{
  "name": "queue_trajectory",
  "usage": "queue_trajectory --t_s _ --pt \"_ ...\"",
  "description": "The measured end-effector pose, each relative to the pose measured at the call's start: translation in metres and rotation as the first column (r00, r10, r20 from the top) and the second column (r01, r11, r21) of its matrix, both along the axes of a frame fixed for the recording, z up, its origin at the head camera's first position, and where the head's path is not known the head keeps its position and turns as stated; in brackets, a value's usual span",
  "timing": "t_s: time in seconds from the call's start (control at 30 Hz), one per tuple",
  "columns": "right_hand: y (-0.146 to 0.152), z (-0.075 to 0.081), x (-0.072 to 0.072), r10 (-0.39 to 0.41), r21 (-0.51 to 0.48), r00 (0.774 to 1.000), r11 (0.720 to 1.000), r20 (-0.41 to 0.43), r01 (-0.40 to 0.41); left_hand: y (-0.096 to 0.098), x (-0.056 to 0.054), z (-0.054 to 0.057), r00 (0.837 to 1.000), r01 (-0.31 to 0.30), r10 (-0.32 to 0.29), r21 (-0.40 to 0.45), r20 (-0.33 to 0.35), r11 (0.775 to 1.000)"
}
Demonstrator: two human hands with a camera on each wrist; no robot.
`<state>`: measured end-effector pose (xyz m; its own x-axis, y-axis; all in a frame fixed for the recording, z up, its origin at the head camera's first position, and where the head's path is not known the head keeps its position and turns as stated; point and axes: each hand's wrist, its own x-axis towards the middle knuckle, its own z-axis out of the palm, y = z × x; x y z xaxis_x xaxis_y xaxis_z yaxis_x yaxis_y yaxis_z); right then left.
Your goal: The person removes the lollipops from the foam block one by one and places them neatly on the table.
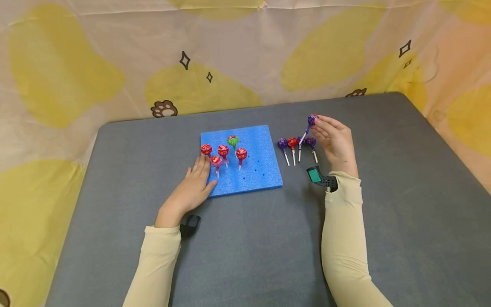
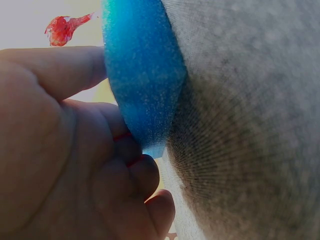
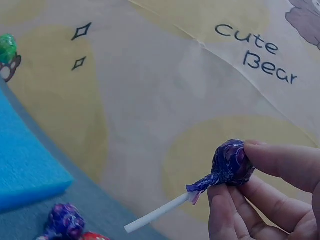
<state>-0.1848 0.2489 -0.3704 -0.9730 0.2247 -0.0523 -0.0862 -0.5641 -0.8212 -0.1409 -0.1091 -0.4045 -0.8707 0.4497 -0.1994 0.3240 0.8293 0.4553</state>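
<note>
My right hand (image 1: 337, 143) pinches a purple-wrapped lollipop (image 3: 232, 162) by its candy head, raised above the table to the right of the blue foam board (image 1: 264, 170). Its white stick (image 3: 157, 213) slants down to the left. At the board's left side, my left hand (image 1: 193, 185) rests with fingers extended along the edge and the thumb at the near corner. Several red lollipops (image 1: 241, 154) and one green lollipop (image 1: 232, 140) stand upright in the foam, heads up.
Beside the board's right edge, more lollipops lie in a row on the grey table (image 1: 253, 238): a purple lollipop (image 1: 282, 143), a red lollipop (image 1: 293, 143) and others. Small holes dot the board's right part. A patterned cloth (image 1: 238, 51) hangs behind the table.
</note>
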Motion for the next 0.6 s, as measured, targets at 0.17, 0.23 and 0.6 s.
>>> queue_trajectory --t_s 0.17,0.23,0.6 --pt "0.012 -0.003 0.002 -0.032 0.002 0.998 0.999 0.055 0.032 0.0 0.0 0.0 1.0 -0.001 0.001 0.004 -0.01 1.0" --pt "0.016 -0.004 0.003 -0.043 0.008 0.995 0.999 0.086 0.043 -0.001 0.0 0.0 1.0 0.001 -0.001 0.004 -0.011 1.0" --pt "0.039 -0.015 0.007 -0.073 -0.017 0.977 0.997 0.202 0.078 -0.001 -0.002 -0.002 1.0 0.005 -0.004 0.02 -0.003 1.0"
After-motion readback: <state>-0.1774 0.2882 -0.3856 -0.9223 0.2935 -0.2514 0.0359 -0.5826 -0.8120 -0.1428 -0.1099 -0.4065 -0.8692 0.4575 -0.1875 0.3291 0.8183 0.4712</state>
